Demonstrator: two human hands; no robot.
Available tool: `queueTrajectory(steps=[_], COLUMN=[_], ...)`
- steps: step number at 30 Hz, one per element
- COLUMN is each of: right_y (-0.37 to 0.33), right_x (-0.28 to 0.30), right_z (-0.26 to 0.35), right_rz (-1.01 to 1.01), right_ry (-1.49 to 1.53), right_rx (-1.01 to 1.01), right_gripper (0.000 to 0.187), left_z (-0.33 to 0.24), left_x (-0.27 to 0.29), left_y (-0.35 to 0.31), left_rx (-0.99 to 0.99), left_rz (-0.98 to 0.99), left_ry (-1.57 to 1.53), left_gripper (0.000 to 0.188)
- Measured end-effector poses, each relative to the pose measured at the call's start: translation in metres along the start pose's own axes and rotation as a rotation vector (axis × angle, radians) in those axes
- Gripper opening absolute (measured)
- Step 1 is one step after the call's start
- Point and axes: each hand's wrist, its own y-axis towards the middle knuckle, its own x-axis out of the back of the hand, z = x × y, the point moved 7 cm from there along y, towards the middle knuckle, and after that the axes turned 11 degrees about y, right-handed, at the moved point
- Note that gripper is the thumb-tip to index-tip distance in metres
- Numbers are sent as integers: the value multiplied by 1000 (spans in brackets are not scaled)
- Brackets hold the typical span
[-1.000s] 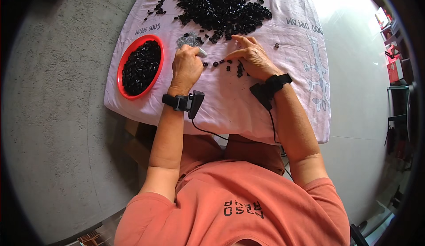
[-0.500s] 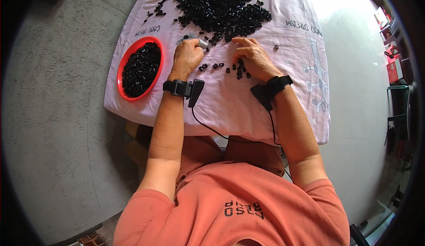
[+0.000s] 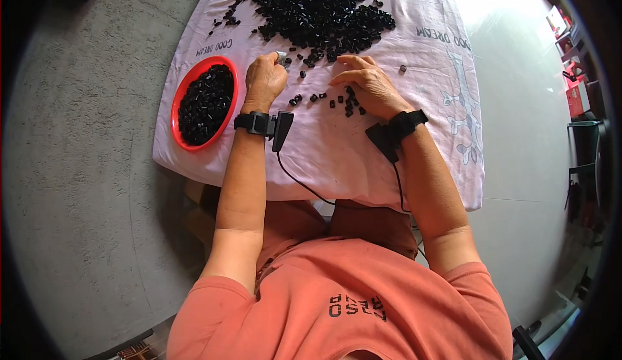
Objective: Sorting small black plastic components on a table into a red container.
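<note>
My left hand (image 3: 265,80) is closed, fingers curled, on the cloth between the red bowl and the loose pieces. Something pale and silvery (image 3: 282,57) shows at its fingertips; I cannot make out whether it is a finger covering or a held thing. My right hand (image 3: 369,82) rests with fingers apart over the cloth, just below the big heap of small black plastic pieces (image 3: 311,7). Close by its thumb lies a small cluster of black pieces (image 3: 350,103). Several single pieces (image 3: 313,97) form a loose row between the hands.
A red bowl (image 3: 236,94) full of black pieces stands at the left of the pink printed cloth (image 3: 311,152). One lone greyish piece (image 3: 403,69) lies right of my right hand. Cables (image 3: 295,177) run from both wrist straps toward my lap.
My left hand has drawn slightly left, away from the loose pieces, and its fingertips have turned away. My right hand has barely moved; its fingers reach a little farther left.
</note>
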Motion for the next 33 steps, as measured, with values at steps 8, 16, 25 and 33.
queueTrajectory(steps=[8, 16, 25, 33], right_y=[-1, 0, 2, 0], right_x=[-2, 0, 3, 5], right_z=[3, 0, 0, -6], right_rz=[28, 35, -24, -66], right_ry=[20, 10, 54, 41], right_rx=[-14, -37, -21, -14], right_gripper=[38, 23, 30, 40], left_z=[2, -11, -29, -71], left_x=[-12, -6, -7, 0], left_y=[3, -6, -27, -45], left_rx=[-194, -180, -183, -295], left_rz=[-39, -79, 92, 304], left_ry=[-301, -94, -192, -527], left_gripper=[37, 37, 32, 39])
